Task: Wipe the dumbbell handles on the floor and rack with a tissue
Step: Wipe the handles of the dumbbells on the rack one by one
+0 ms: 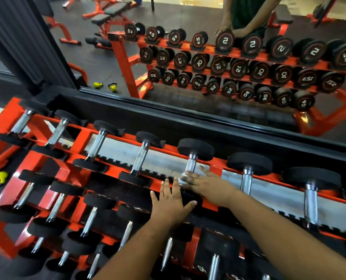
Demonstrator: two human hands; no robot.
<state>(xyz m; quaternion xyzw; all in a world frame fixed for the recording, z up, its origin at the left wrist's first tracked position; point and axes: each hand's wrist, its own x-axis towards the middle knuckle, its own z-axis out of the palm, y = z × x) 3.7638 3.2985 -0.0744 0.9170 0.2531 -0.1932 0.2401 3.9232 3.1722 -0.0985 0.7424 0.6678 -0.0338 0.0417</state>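
Left hand (171,203) lies flat, fingers spread; right hand (206,185) presses tissue (183,179) on dumbbell handle (191,165).

A large wall mirror (188,57) in a black frame reflects a gym floor of dark rubber matting (99,63). In its upper left stand red-framed weight benches with black pads (107,13); two yellow kettlebells (105,86) sit lower.

Both forearms are bare from the lower frame edge to the wrists, with no sleeve, watch or band on them. The left hand (171,205) and right hand (209,186) wear no gloves or rings. In the mirror, the person's top appears dark green.
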